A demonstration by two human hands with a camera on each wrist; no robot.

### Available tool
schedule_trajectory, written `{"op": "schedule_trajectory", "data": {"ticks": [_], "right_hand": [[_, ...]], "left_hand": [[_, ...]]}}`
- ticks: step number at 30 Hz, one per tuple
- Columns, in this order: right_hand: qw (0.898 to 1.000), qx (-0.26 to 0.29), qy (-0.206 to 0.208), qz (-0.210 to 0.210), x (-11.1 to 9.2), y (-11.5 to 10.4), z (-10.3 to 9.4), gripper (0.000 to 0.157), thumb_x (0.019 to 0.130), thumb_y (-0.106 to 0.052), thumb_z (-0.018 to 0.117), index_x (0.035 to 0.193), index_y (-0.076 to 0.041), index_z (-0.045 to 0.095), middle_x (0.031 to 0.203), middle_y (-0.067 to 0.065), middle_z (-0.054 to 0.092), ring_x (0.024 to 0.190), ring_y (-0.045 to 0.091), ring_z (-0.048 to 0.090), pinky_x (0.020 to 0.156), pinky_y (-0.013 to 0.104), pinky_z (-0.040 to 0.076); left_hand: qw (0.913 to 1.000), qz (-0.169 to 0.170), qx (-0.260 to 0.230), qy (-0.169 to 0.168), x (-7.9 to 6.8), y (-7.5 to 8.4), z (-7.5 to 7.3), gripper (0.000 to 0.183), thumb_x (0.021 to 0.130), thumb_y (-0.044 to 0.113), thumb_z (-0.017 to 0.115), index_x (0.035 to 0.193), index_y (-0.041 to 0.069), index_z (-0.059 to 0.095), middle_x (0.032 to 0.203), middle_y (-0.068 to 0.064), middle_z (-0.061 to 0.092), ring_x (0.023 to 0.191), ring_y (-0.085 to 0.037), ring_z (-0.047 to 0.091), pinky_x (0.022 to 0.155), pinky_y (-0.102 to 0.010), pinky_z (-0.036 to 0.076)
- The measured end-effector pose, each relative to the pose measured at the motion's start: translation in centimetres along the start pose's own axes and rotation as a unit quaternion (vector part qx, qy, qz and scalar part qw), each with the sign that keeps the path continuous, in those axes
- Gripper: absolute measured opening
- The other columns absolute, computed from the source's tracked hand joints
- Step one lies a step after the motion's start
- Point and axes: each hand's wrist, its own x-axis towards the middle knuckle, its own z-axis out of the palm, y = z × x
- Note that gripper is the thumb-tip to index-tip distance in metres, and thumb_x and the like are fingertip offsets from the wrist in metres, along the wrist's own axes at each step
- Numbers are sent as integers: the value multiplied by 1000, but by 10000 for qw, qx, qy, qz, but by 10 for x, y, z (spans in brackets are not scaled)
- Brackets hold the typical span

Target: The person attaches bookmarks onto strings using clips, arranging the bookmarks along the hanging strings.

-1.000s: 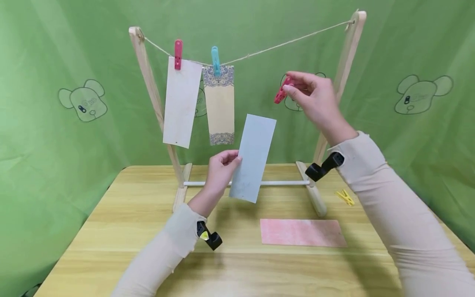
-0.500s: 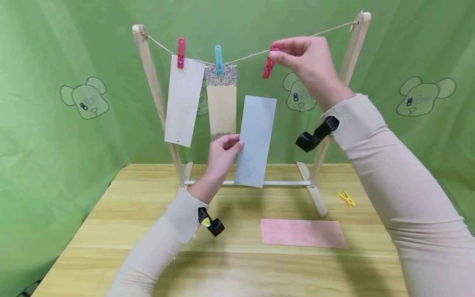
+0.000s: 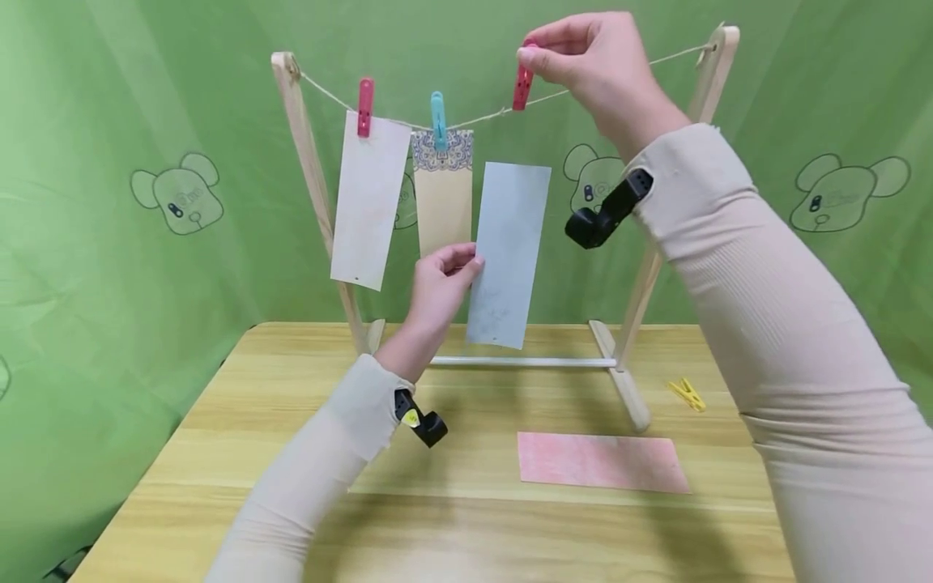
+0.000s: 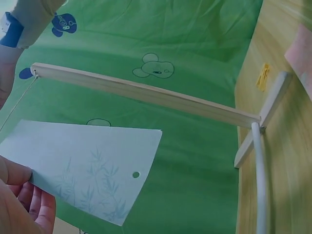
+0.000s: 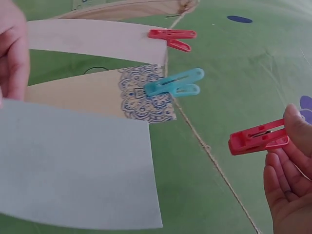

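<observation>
My left hand [image 3: 440, 291] pinches the left edge of a pale blue paper card [image 3: 510, 255], held nearly upright below the string. In the left wrist view the card [image 4: 97, 165] shows a faint bamboo print and a small hole near one end. High at the right, my right hand [image 3: 601, 69] pinches a red clothespin [image 3: 522, 81] by its handles, its nose pointing down by the string [image 3: 550, 96]. The right wrist view shows that clothespin [image 5: 258, 138] apart from both the string and the card's top edge.
A white card [image 3: 370, 202] hangs from a red clothespin [image 3: 366, 108], and a patterned beige card [image 3: 443, 194] from a blue clothespin [image 3: 438, 121]. Wooden posts [image 3: 710, 77] carry the string. On the table [image 3: 466, 526] lie a pink card [image 3: 603, 461] and a yellow clothespin [image 3: 687, 395].
My right hand has risen with the red clothespin, from below the string up to it and slightly left. My left hand has lifted the blue card higher and turned it more upright.
</observation>
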Motion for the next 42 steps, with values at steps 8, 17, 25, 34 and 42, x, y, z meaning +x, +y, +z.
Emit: {"op": "schedule_trajectory", "data": {"ticks": [8,17,25,34,42], "right_hand": [[9993,331,94,157,11,-3,3,13,77,-11,77,88,-10,70,85,-1,66,86,9,56,86,18,45],[9996,130,239,40,16,-2,11,10,80,-11,74,86,-8,67,82,-1,62,79,9,54,73,14,47],[9996,40,262,-92,17,3,18,9,81,-8,73,86,-8,65,79,-2,62,77,8,53,72,15,44],[9990,-340,238,-188,17,7,19,7,82,-8,72,81,-11,65,76,-2,59,72,8,49,65,16,42],[9955,-940,9,-117,16,14,19,5,84,-12,71,83,-11,66,78,-3,60,75,8,51,72,18,42]], "left_hand": [[9997,-157,-204,59,6,4,4,22,87,3,64,109,-2,64,92,-6,63,78,-8,54,69,-17,49],[9999,-41,-130,77,11,7,1,22,88,2,63,110,-2,63,99,-9,64,81,-9,56,73,-19,50],[9998,-130,-132,72,14,3,0,23,88,2,63,110,-2,63,99,-9,64,81,-9,56,73,-19,51],[9998,-80,-140,93,15,2,-1,24,88,1,62,112,-1,61,99,-8,62,84,-11,56,77,-21,51],[9998,-115,-93,143,17,2,-3,24,88,1,62,112,1,62,102,-8,63,85,-11,57,78,-21,52]]}}
